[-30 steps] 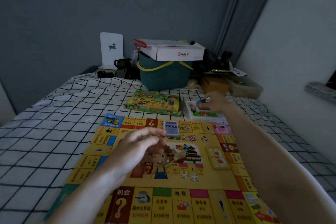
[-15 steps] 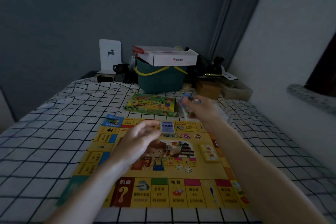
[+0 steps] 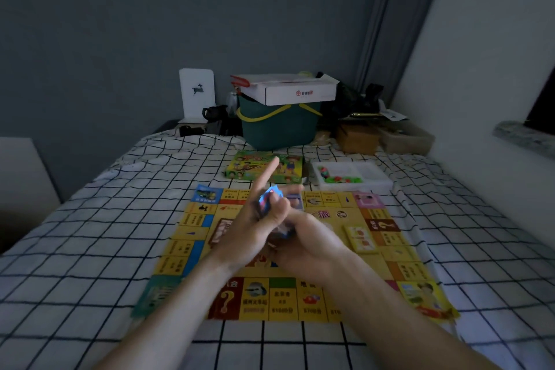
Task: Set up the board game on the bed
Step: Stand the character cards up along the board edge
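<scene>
Meeting over game board (image 3: pixel 300 303), both hands grip blue card bundle (image 3: pixel 271 198): left hand (image 3: pixel 255 228), right hand (image 3: pixel 306 245).

Dim room, low light all round. A grey-blue wall (image 3: pixel 120 24) fills the back, and a grey curtain (image 3: pixel 381 24) hangs in the far right corner. On the right a white wall (image 3: pixel 486 54) runs down to a stone sill (image 3: pixel 522 137), with a dark window (image 3: pixel 543 105) just above it. The bed (image 3: pixel 75 249) carries a white sheet crossed by a black grid. At its far end, clutter: a white bookend (image 3: pixel 196 93), a green basket (image 3: pixel 279 126) with a white box (image 3: pixel 288 90) on top, a brown box (image 3: pixel 357 137) to the right. A pale cabinet (image 3: pixel 24 177) stands at the left edge.
</scene>
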